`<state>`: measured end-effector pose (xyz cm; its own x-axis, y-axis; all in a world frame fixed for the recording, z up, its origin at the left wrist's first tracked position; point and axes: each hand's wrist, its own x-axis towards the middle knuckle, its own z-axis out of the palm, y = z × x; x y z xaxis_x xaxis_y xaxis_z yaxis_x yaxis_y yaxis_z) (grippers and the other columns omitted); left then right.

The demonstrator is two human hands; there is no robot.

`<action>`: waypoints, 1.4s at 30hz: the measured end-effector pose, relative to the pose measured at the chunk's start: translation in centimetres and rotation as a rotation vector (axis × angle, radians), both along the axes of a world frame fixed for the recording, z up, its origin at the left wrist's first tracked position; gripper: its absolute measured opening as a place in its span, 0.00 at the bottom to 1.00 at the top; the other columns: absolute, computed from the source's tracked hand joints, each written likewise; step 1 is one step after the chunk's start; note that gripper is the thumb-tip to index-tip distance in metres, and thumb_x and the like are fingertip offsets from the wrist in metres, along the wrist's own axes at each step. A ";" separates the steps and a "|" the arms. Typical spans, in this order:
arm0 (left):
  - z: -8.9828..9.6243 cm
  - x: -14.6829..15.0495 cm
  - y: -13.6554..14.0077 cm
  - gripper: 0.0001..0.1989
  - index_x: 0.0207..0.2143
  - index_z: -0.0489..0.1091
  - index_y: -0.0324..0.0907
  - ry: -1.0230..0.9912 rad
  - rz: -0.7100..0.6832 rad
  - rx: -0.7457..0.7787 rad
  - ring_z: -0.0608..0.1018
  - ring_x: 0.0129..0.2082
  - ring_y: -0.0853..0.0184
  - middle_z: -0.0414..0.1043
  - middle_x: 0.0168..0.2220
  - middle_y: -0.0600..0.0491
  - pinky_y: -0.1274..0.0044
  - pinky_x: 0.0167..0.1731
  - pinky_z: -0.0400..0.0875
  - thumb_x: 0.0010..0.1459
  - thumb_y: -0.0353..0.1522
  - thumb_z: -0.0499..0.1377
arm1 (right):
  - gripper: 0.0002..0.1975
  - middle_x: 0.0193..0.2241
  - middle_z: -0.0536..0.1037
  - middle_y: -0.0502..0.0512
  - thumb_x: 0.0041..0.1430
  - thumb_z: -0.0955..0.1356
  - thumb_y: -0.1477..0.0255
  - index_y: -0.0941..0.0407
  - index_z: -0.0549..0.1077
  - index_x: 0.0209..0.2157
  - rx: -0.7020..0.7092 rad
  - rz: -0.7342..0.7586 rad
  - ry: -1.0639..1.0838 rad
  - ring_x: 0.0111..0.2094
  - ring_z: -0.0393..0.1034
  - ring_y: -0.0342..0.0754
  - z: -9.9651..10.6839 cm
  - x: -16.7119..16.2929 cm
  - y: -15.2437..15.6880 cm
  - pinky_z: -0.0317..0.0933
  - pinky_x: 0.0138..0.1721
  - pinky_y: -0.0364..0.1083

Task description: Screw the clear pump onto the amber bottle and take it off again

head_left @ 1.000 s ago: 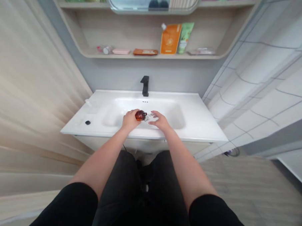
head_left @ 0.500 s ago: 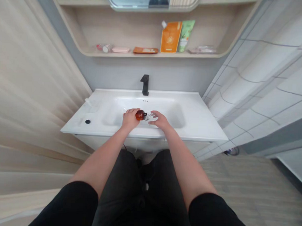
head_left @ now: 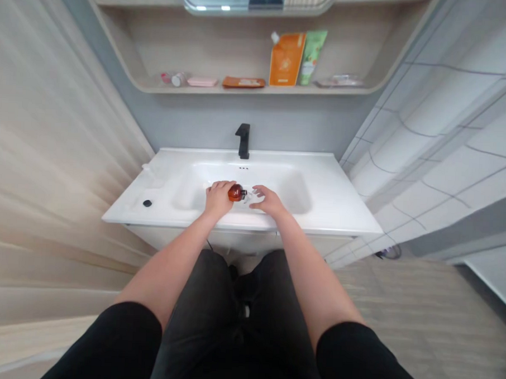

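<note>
A bottle (head_left: 235, 193) of amber colour is held on its side over the basin (head_left: 300, 190), near the counter's front edge, its dark neck pointed to the right. It is gripped by the left hand (head_left: 219, 197), whose fingers are closed around its base end. Just beyond the neck a clear object (head_left: 248, 197) can be made out, too small and glassy to be identified. It is faced by the right hand (head_left: 268, 200), whose fingers are curved and spread apart; whether the clear object is gripped by them cannot be told. The basin is set into the middle of the white counter (head_left: 340, 201). The tap (head_left: 244, 141), black, is mounted at the middle of the counter's back edge. A black cap (head_left: 147, 203) is placed near the front left corner, and a clear container (head_left: 152, 178), partly lost against the white, is seen farther back along the left edge. Above, on the shelf (head_left: 211, 91), an orange pouch (head_left: 287, 59) and a green tube (head_left: 312, 57) are stood side by side right of the middle; an orange packet (head_left: 243, 82) and a pink box (head_left: 202, 81) are laid to their left along the front edge.
</note>
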<state>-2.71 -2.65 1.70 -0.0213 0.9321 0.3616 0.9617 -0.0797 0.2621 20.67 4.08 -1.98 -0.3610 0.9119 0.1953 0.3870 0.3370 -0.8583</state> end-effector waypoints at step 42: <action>0.7 0.4 -0.5 0.31 0.69 0.71 0.53 0.007 0.017 -0.048 0.71 0.67 0.49 0.76 0.67 0.47 0.57 0.64 0.67 0.64 0.30 0.61 | 0.37 0.49 0.84 0.52 0.39 0.84 0.71 0.49 0.78 0.55 -0.026 -0.015 -0.013 0.47 0.79 0.54 0.3 -0.1 -0.1 0.73 0.54 0.53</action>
<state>-2.31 -3.12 2.42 -0.0351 0.9478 0.3170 0.9646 -0.0508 0.2587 20.57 3.94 -1.72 -0.3498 0.9218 0.1671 0.4028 0.3090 -0.8615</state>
